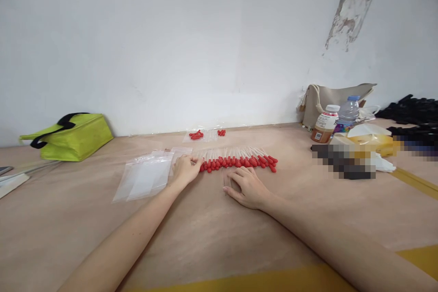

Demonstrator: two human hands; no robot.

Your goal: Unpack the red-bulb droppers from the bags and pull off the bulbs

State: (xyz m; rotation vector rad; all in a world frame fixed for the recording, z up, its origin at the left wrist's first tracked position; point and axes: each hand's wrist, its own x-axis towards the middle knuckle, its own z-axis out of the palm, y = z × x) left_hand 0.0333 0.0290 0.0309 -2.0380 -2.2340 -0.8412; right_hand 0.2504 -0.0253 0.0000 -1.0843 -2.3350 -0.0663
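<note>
A row of droppers (236, 161) with red rubber bulbs and thin clear tubes lies across the table, bulbs toward me. At its left end, my left hand (186, 169) rests palm down, its bent fingers touching the outermost bulbs and holding nothing that I can see. Just below the row's middle, my right hand (248, 188) lies on the table with thumb and fingers apart. Beside its thumb are thin clear tubes (224, 181) without visible bulbs. Clear zip bags (145, 175) lie flat to the left of my left hand, partly overlapping.
Loose red bulbs (196, 135) lie on clear plastic near the wall, with a smaller group (221, 132) beside them. A lime-green bag (77, 139) stands left. At right are a brown drink bottle (325, 125), a clear bottle (349, 112), a beige bag (337, 96) and black items (412, 112).
</note>
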